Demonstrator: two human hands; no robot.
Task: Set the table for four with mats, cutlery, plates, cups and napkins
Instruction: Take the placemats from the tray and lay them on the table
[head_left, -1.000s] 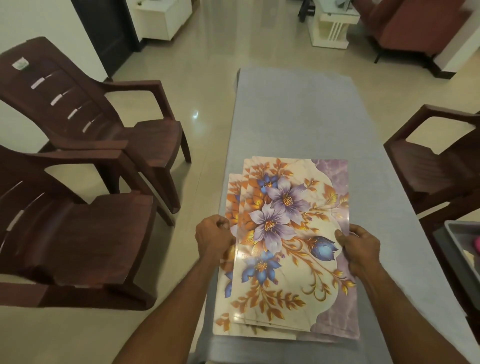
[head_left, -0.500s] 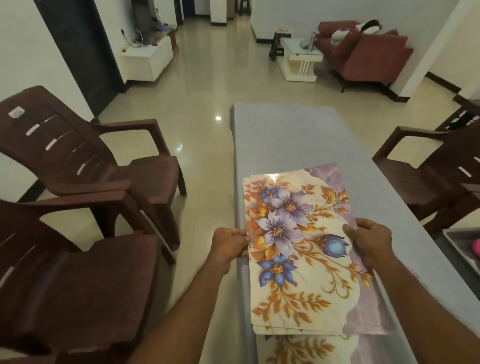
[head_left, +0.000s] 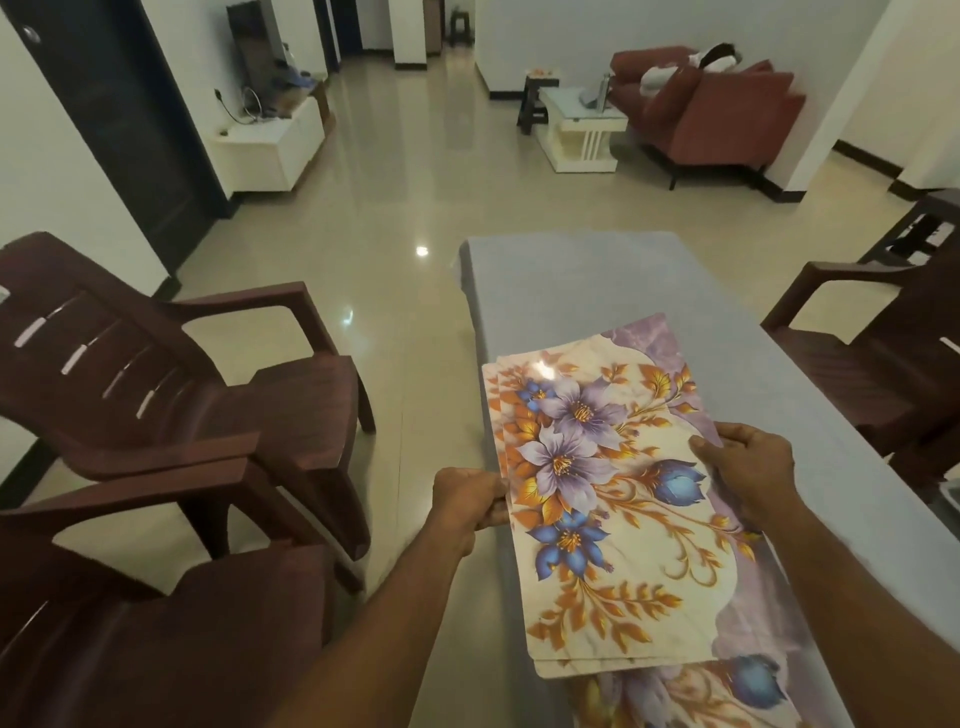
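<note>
**Floral mats lifted over grey table**

Both hands hold a stack of mats (head_left: 608, 499) above the near end of the table (head_left: 587, 291): the left hand (head_left: 470, 501) pinches its left edge, the right hand (head_left: 750, 467) clasps its right edge. One more mat (head_left: 691, 696), apparently flat on the grey cloth, shows beneath. Brown plastic chairs (head_left: 171, 384) flank the table.

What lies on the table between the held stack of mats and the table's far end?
In the head view, that stretch of the grey-covered table is bare cloth. The stack of floral mats is held by the left hand and right hand.
</note>
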